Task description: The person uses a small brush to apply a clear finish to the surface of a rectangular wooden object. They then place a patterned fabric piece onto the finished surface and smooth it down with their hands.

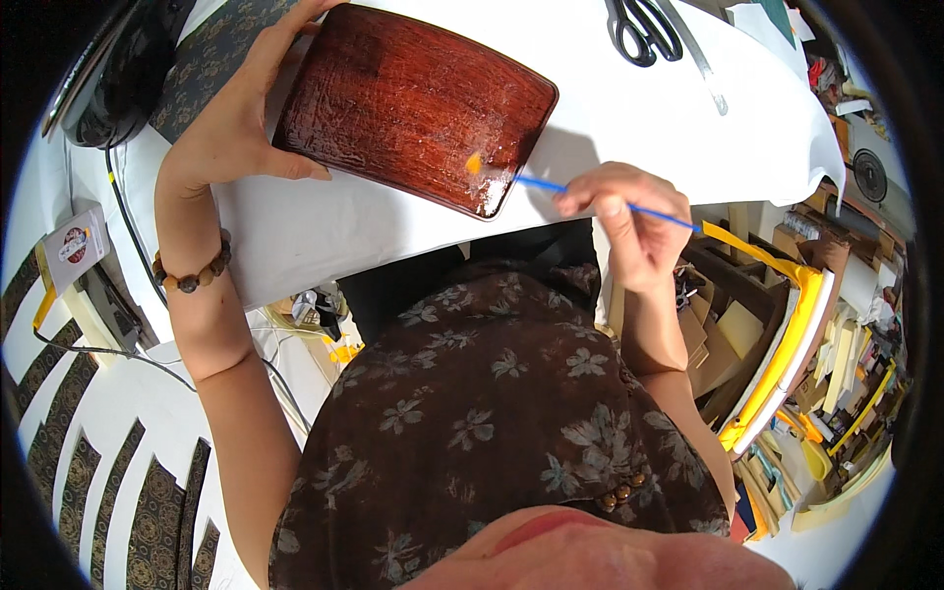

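Observation:
A glossy reddish-brown wooden panel or box with rounded corners sits at a slant over the white-covered table. My left hand is closed on its left end, the thumb at the near corner and the fingertips at the far edge. In my right hand a thin paintbrush with a blue handle is pinched between thumb and fingers. Its orange bristles meet the wood near the right end, where the surface shines wet. The panel's underside is hidden.
Black-handled scissors and a narrow metal strip lie at the far right. Dark patterned cloth and a black object are at the far left. Patterned strips cover the lower left. Crowded shelves with a yellow edge stand right.

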